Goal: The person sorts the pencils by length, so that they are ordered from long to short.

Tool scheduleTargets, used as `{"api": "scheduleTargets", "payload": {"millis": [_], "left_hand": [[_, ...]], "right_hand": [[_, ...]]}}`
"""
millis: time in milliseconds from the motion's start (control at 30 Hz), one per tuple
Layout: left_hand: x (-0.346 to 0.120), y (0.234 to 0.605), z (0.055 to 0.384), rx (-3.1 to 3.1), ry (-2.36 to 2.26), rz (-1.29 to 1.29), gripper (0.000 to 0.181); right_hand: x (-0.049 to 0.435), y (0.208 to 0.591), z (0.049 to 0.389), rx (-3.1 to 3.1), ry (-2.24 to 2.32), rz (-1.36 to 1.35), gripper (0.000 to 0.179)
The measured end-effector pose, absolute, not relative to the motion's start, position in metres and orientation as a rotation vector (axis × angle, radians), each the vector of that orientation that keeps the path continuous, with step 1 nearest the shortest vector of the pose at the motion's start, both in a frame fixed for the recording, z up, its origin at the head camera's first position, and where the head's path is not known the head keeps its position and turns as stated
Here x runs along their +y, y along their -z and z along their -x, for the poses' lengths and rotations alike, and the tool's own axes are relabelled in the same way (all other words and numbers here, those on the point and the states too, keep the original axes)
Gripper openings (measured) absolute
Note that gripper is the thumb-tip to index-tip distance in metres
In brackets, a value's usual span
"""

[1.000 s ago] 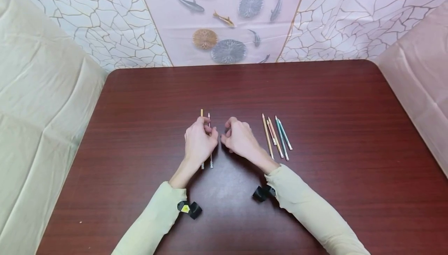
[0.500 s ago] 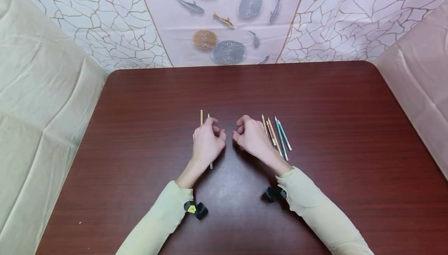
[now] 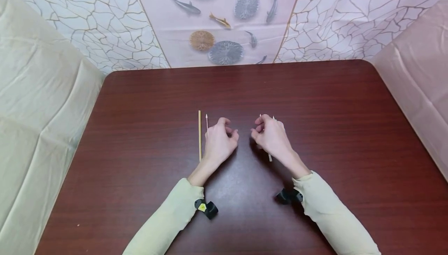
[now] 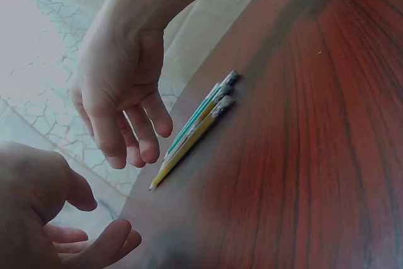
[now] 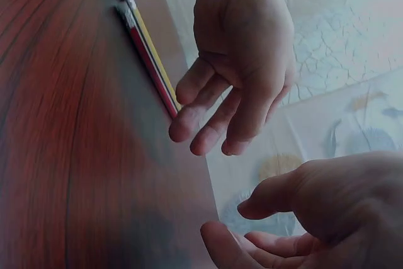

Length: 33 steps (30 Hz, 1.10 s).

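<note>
In the head view my left hand [image 3: 220, 140] hovers with loosely bent fingers, holding nothing. To its left lies a yellow pencil [image 3: 200, 134]. Beside that, a red pencil with dark and white stripes [image 5: 151, 64] is partly covered by the hand in the head view; its pale tip [image 3: 207, 119] shows. My right hand [image 3: 274, 136], also holding nothing, is over a group of several pencils and hides most of them. The left wrist view shows that group next to the right hand: a teal pencil [image 4: 189, 127] and a yellow one [image 4: 192, 144], erasers toward me.
The pencils lie on a dark red-brown wooden table [image 3: 157, 103]. Patterned cloth [image 3: 245, 47] hangs behind its far edge, and pale cloth [image 3: 38, 111] covers the left side. Each forearm wears a black wrist camera [image 3: 210, 209] over a cream sleeve.
Both hands have shifted right, with the gap between them widening. The left hand has uncovered most of the yellow pencil; the right hand now covers most of the right-hand pencil group.
</note>
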State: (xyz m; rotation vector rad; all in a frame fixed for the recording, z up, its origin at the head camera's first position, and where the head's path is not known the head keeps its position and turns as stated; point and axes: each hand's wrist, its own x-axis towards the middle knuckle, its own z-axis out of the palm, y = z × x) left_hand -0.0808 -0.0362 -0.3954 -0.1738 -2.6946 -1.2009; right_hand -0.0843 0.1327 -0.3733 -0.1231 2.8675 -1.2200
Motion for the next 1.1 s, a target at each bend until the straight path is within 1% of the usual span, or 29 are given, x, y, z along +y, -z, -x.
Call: {"api": "scheduleTargets", "payload": {"millis": [300,600,1100], "left_hand": [[-0.014,0.402,0.082,-2.748,1.210,0.202,0.026],[0.002,0.406,0.081,-2.782,1.231,0.207,0.023],[0.025,0.407,0.085,-2.841,1.188,0.246,0.024]], "right_hand": [[0.159,0.377,0.080,2.916,1.181,0.038,0.020],[0.183,0.378,0.075,2.972,1.121,-0.010,0.021],[0.193,0.382,0.078,3.010,0.975,-0.061,0.020]]}}
